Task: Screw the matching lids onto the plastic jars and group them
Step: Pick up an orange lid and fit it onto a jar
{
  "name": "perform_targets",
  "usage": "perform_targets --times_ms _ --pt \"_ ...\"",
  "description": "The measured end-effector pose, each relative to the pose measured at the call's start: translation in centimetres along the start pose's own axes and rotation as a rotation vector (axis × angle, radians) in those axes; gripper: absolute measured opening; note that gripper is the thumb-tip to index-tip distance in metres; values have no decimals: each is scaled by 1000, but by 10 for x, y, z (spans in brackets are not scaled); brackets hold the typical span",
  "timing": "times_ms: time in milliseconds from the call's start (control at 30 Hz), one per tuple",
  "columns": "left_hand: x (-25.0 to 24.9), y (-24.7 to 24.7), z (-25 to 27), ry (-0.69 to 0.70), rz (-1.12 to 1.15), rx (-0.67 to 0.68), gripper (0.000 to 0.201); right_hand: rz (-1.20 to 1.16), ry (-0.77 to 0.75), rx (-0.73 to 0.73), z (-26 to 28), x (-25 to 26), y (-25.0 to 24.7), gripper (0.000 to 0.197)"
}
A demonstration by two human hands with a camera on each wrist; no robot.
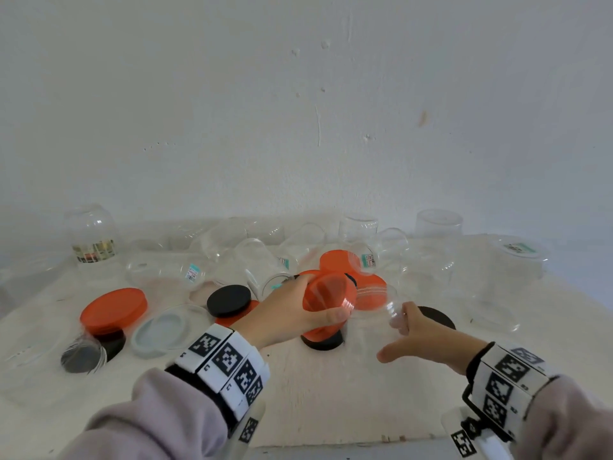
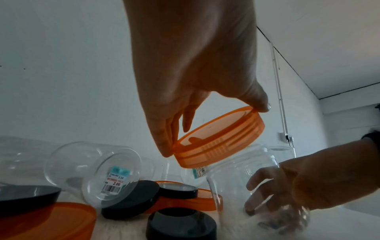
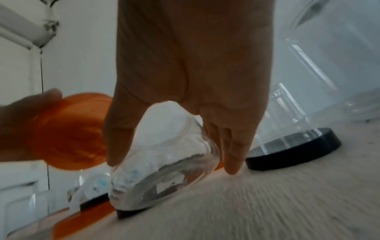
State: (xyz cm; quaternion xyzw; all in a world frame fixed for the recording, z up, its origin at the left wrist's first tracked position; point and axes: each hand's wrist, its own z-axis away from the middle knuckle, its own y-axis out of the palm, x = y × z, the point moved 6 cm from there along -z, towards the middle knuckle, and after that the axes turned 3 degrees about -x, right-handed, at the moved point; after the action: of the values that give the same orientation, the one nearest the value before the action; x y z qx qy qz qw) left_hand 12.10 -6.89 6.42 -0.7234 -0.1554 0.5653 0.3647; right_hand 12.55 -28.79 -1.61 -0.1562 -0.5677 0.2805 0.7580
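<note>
The orange lid (image 2: 219, 138) sits tilted on the mouth of a clear plastic jar (image 2: 246, 183), held above the table (image 1: 331, 393) near its middle; whether the threads have caught I cannot tell. The left hand (image 1: 292, 313) holds the lid by its rim, thumb on one edge and fingertips (image 2: 164, 142) on the opposite one, so that grip is closed on the lid. The right hand (image 1: 421, 336) wraps the jar's body from the side, thumb and fingers curled round the clear wall, gripping it while the jar leans toward the lid. Around them the work looks barely begun: other clear jars (image 1: 298, 247) lie on their sides or stand uncapped toward the wall, and loose lids are scattered in front, a large orange one (image 1: 114, 308) at the left, a black one (image 1: 229, 300) near it, a pale grey one (image 1: 159, 333) closer in. One jar at the right seems to stand on a black lid (image 3: 294, 149). Nothing appears grouped yet, as far as I can judge.
</note>
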Motion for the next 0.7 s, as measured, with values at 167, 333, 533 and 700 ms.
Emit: perform_targets --times_ms 167,333,533,700 --pt "-2 12 -9 10 -47 35 86 76 -37 50 -8 -4 13 113" --pt "-7 25 -20 -2 -166 70 89 -33 -100 57 -6 3 9 115" --pt "-18 43 -32 13 -288 138 105 -90 -137 80 -6 3 12 104" --pt "-25 55 -36 21 -372 172 106 -89 -122 77 -6 1 11 98"
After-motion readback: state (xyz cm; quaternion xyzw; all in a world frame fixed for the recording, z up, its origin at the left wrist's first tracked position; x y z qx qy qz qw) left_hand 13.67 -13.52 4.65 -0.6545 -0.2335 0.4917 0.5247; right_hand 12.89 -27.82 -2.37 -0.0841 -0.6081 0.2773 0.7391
